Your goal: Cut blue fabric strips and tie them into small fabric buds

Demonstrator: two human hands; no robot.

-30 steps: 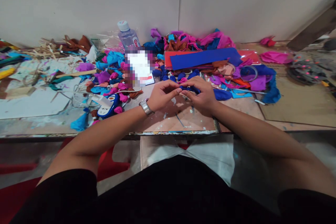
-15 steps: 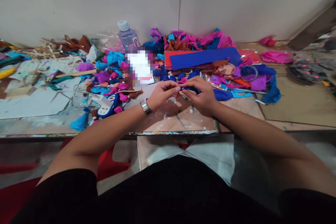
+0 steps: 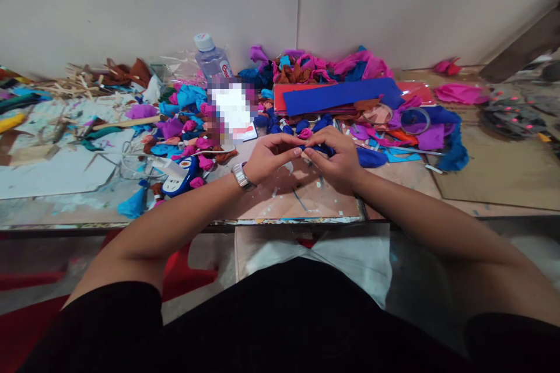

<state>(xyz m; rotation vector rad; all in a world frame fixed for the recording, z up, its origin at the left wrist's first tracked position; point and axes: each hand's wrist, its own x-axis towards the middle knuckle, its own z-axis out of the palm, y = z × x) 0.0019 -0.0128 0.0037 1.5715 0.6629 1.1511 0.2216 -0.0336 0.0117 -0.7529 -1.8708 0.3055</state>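
Note:
Over the front of the table, my left hand [image 3: 269, 158] and my right hand [image 3: 339, 158] meet at the fingertips. Both pinch a small piece of dark blue crepe paper [image 3: 322, 150], mostly hidden by the fingers. A metal watch band circles my left wrist. Just beyond the hands lie several dark blue twisted paper pieces [image 3: 301, 127]. Another blue paper scrap [image 3: 371, 157] rests beside my right hand. Behind these, a long blue paper strip [image 3: 341, 97] lies across red sheets [image 3: 280, 99].
A bottle [image 3: 213, 61] and a lit phone [image 3: 236, 106] stand left of centre. Nearer are a blue power socket [image 3: 180, 178] with cables and coloured paper bundles [image 3: 186, 96]. Tape rolls [image 3: 415, 121] lie right, beside brown cardboard [image 3: 494, 178]. Wooden sticks [image 3: 79, 84] are heaped far left.
The fingers of both hands have shifted slightly around the blue paper, and the fingertips are closer together. Everything else stays where it was.

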